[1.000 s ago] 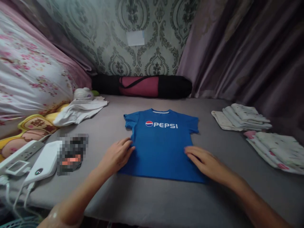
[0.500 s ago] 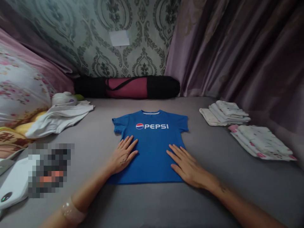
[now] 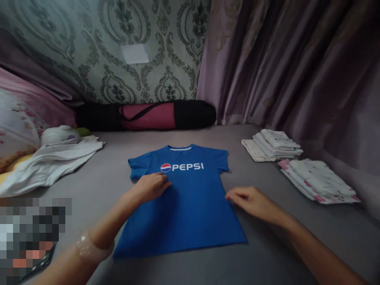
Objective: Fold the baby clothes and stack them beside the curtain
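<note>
A blue short-sleeved T-shirt (image 3: 190, 213) with a white PEPSI print lies face up, neck away from me, on the grey sheet. Over its left half, just below the logo, is my left hand (image 3: 152, 187), with fingers curled in and a shadow on the cloth beneath. Its fingertips are partly hidden, so I cannot tell if it pinches any fabric. At the shirt's right side edge is my right hand (image 3: 251, 200), its thumb and fingers drawn together. Whether cloth lies between those fingertips does not show.
Folded patterned cloths (image 3: 322, 180) and another folded stack (image 3: 277, 143) lie on the right. A white garment (image 3: 59, 158) and a plush toy (image 3: 59, 135) are at left. Along the wall rests a black and pink long bag (image 3: 148, 115). A blurred-out patch covers the lower left.
Both hands have gone from lying flat with fingers spread on the shirt to curled fingers, the right now at the side edge. The view has shifted; the shirt's hem looks nearer and slanted.
</note>
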Demonstrator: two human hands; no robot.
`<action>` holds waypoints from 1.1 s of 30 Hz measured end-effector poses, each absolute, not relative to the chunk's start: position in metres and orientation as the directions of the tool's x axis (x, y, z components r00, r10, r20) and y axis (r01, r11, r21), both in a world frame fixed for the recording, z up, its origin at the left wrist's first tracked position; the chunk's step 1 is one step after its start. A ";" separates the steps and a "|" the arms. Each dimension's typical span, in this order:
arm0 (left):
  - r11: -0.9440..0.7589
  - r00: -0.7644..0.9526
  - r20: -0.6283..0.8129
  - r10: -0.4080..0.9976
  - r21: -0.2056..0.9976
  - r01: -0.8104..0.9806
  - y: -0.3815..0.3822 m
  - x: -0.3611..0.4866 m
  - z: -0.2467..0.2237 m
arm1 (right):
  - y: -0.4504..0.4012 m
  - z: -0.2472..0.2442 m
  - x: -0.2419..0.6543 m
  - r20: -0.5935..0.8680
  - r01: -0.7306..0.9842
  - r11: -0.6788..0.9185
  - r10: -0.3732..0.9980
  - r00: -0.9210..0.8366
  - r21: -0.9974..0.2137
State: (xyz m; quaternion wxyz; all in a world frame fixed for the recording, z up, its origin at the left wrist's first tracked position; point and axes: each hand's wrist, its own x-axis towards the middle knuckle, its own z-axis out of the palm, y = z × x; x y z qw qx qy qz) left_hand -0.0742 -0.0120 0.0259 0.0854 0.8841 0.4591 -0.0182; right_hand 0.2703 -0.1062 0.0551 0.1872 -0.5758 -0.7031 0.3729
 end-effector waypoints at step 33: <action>-0.297 0.389 -0.075 0.918 0.520 0.801 0.085 0.218 0.001 | -0.186 -0.007 0.228 -0.022 0.879 -0.284 0.954 0.299 -0.383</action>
